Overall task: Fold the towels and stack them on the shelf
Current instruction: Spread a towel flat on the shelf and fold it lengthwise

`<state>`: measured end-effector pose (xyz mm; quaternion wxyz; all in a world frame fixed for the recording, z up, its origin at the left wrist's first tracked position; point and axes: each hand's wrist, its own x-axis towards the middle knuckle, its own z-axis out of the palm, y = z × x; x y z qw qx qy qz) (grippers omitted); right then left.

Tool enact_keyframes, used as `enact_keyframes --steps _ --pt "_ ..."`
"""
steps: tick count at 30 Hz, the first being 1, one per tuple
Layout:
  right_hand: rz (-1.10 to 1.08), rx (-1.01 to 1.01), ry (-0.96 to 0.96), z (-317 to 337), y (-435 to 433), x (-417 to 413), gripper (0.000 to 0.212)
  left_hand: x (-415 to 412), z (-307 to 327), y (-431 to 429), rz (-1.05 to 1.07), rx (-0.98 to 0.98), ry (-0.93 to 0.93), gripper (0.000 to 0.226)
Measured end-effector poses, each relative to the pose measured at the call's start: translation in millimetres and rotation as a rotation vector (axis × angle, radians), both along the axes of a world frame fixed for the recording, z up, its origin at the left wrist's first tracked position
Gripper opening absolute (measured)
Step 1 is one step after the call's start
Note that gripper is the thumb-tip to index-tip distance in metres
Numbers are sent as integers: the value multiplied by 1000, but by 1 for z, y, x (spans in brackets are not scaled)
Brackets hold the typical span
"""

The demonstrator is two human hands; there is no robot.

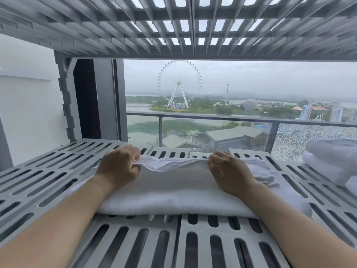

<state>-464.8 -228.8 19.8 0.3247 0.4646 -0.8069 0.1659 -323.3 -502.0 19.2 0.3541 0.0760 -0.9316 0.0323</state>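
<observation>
A folded white towel lies flat across the middle of the grey slotted shelf. My left hand pinches the towel's far edge on the left, fingers curled over the thin hem. My right hand pinches the same far edge on the right. Both forearms reach in from the front and rest on the towel. A crumpled bit of white cloth shows just right of my right hand.
More white towels are piled at the shelf's right end. A second slotted shelf hangs close overhead. A shelf post stands at the back left. Behind the shelf is a window with a balcony rail.
</observation>
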Motion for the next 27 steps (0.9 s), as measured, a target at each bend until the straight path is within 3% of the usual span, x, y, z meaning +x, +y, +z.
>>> enact_keyframes --steps 2,4,7,10,12,16,19,25,27 --pt "66 93 -78 -2 2 -5 34 1 -5 0 -110 9 -246 14" --pt "75 93 -115 -2 2 -7 29 0 -8 0 -176 21 -354 33" --pt "56 121 -204 -3 2 -9 24 -3 -7 -1 -189 59 -337 46" --pt "78 129 -291 -2 3 -8 35 0 -5 -1 -181 67 -368 31" --pt "69 109 -290 -3 2 -6 27 3 -2 2 -195 75 -364 26" --pt "-23 4 -109 -3 -2 -4 15 3 5 10 -232 -21 -275 6" --pt "8 -106 68 0 -2 4 7 4 11 13 -251 -65 -127 21" --pt "107 199 -176 2 2 0 29 6 6 16 -278 -32 -416 20" --pt "85 242 -203 4 0 0 29 4 6 17 -269 -9 -425 22"
